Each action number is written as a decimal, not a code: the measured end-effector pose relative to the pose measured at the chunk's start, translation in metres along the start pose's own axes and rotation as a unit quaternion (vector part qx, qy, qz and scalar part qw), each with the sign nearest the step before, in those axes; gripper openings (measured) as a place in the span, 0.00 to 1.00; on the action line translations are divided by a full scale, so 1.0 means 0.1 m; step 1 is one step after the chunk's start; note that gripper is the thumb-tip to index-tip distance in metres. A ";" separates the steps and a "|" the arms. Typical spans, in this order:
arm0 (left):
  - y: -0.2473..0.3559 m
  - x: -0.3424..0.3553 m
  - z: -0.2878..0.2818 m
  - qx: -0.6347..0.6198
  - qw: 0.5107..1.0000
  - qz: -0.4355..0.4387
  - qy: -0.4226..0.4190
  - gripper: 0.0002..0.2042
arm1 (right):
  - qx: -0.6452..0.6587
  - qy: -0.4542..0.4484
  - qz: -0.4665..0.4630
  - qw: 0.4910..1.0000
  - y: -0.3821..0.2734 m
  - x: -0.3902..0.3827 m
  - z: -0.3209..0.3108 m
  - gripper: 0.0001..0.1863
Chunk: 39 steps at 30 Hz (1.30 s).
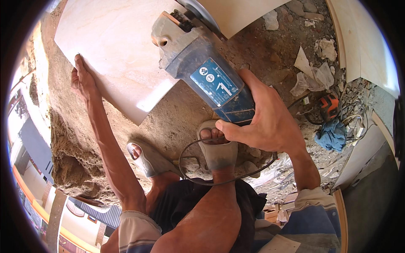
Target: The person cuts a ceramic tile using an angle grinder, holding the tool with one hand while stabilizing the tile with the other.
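Note:
My left hand [85, 80] is closed on the left edge of a cream tile [109, 50] with faint marbling, its thumb lying along the top. My right hand [268, 114] wraps round the rear body of a blue angle grinder [211, 80] with a grey metal head. Its disc [203, 16] points away from me, over the far part of the tile; whether they touch I cannot tell. More cream tile surface [240, 17] shows beyond the disc, and the grinder hides whether it is the same piece. A dark cord [181, 162] loops below the grinder over my right foot.
My sandalled feet [217, 147] stand on dusty ground near the tile. Rubble and crumpled plastic [314, 78] lie to the right, with an orange-and-black tool [329, 106] and a blue cloth [332, 135]. More tiles [363, 38] stand along the right. At left, the ground drops off at a rough edge [71, 168].

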State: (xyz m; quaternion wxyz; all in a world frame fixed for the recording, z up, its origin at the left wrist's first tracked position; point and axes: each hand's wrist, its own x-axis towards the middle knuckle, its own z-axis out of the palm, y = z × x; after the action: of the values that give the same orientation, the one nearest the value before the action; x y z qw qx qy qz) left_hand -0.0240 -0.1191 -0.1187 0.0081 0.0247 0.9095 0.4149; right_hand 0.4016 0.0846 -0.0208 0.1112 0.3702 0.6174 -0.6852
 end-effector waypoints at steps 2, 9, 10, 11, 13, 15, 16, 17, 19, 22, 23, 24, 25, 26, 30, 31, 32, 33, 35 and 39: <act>0.03 0.00 0.02 -0.005 1.000 0.000 -0.001 0.22 | -0.004 0.002 -0.001 1.000 0.00 -0.02 -0.02 0.34; 0.07 -0.02 0.02 0.017 1.000 -0.001 0.003 0.21 | -0.008 -0.003 0.014 1.000 0.01 -0.08 -0.04 0.35; 0.07 -0.01 0.02 0.018 1.000 -0.001 0.004 0.21 | -0.006 -0.003 0.016 1.000 0.02 -0.09 -0.04 0.36; 0.07 -0.01 0.02 0.019 1.000 0.000 0.005 0.21 | -0.006 -0.003 0.016 1.000 0.02 -0.09 -0.04 0.36; 0.06 -0.01 0.02 0.021 1.000 0.000 0.007 0.22 | -0.007 -0.003 0.017 1.000 0.04 -0.11 -0.04 0.36; 0.06 0.00 0.02 0.022 1.000 -0.003 0.008 0.22 | -0.013 0.000 -0.016 1.000 0.11 -0.13 -0.02 0.37; 0.06 0.01 0.02 0.025 1.000 -0.002 0.009 0.22 | -0.017 0.002 -0.032 0.999 0.14 -0.14 -0.02 0.38; 0.06 0.01 0.02 0.028 1.000 -0.001 0.010 0.23 | -0.016 0.003 -0.030 0.999 0.14 -0.15 -0.02 0.38; 0.08 -0.01 0.03 0.032 0.999 0.004 0.010 0.23 | -0.014 0.004 -0.025 1.000 0.13 -0.18 -0.03 0.38; 0.10 -0.04 0.03 0.042 0.999 0.007 0.008 0.24 | -0.009 0.006 0.013 1.000 0.11 -0.21 -0.04 0.36; 0.09 0.00 0.01 0.051 0.999 0.003 0.008 0.25 | -0.009 0.006 0.015 1.000 0.11 -0.23 -0.04 0.36; 0.07 0.03 0.00 0.061 0.998 -0.002 0.009 0.25 | -0.010 0.005 0.016 1.000 0.12 -0.24 -0.04 0.36; 0.07 0.03 0.00 0.061 0.998 -0.003 0.008 0.26 | -0.012 0.006 0.017 1.000 0.13 -0.26 -0.04 0.37; 0.06 0.03 0.00 0.061 0.998 -0.004 0.007 0.26 | -0.007 0.013 0.010 1.000 0.15 -0.28 -0.03 0.36; 0.13 -0.09 0.09 0.045 0.999 -0.013 0.007 0.30 | 0.036 0.026 0.024 0.999 0.22 -0.45 0.01 0.36; 0.13 -0.05 0.04 0.064 0.998 -0.003 0.000 0.32 | 0.056 0.021 0.032 0.998 0.21 -0.52 0.02 0.36; 0.11 0.02 -0.03 0.080 0.997 0.009 -0.004 0.34 | 0.044 0.025 0.027 0.998 0.22 -0.60 0.04 0.36; 0.08 0.08 -0.09 0.097 0.995 0.021 -0.008 0.36 | 0.032 0.029 0.021 0.999 0.24 -0.70 0.07 0.36; 0.07 0.03 -0.13 0.125 0.984 0.115 0.055 0.39 | 0.017 0.026 0.014 0.999 0.20 -0.86 0.07 0.36; 0.46 -0.88 -0.12 0.020 0.984 0.145 0.098 0.37 | 0.046 0.058 0.005 0.997 -0.02 -1.06 0.10 0.38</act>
State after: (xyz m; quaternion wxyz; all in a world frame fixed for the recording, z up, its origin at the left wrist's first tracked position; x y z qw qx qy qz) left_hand 0.0655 -0.1023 -0.0766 -0.1416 0.1162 0.9009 0.3935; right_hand 0.4713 0.0437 0.0486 0.0619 0.4171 0.5885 -0.6898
